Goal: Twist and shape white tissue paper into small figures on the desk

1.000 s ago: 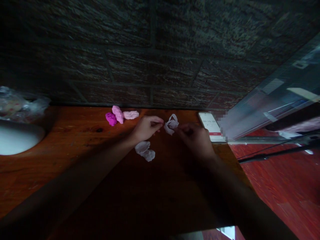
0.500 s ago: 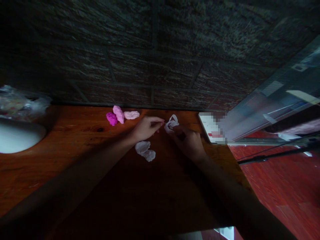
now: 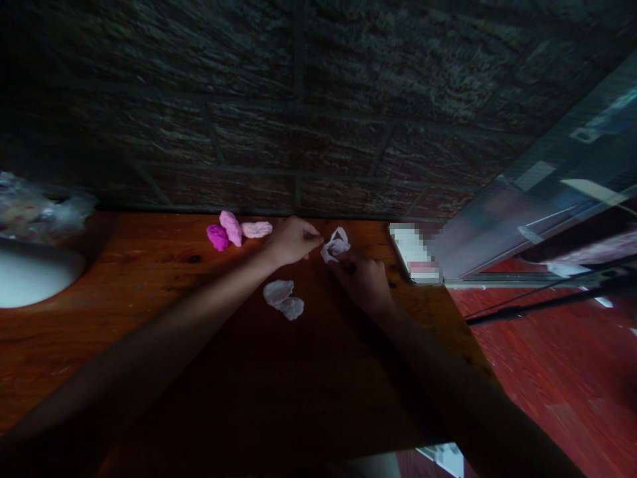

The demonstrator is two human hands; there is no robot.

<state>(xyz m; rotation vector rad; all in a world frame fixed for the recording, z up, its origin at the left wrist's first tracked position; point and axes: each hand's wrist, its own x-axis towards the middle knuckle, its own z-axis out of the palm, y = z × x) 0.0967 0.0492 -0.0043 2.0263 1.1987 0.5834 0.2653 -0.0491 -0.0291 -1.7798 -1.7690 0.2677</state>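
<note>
A thin white crumpled loop [image 3: 336, 245], possibly soft clay or tissue, lies between my hands on the wooden table. My left hand [image 3: 293, 240] is closed in a pinch at the loop's upper left; what its fingertips hold, if anything, is too small to make out. At the loop's lower edge, the thumb and fingers of my right hand [image 3: 365, 282] are pinched together on the white material. Two joined white crumpled pieces [image 3: 283, 299] rest nearer to me, below my left wrist. Behind that wrist sit a magenta lump [image 3: 217, 237], a pink lump [image 3: 231, 228] and a pale pink lump [image 3: 257, 230].
A phone [image 3: 415, 255] lies at the table's right side, its screen partly blurred. Far left stand a white rounded object [image 3: 37, 272] and a clear plastic bag [image 3: 54, 209]. A dark stone wall [image 3: 298, 119] closes off the back; red floor [image 3: 542, 358] shows at right.
My right hand has moved from the loop's right side round to its lower edge. My left hand stays by the upper left, shifting slightly. The loop looks a little altered in shape.
</note>
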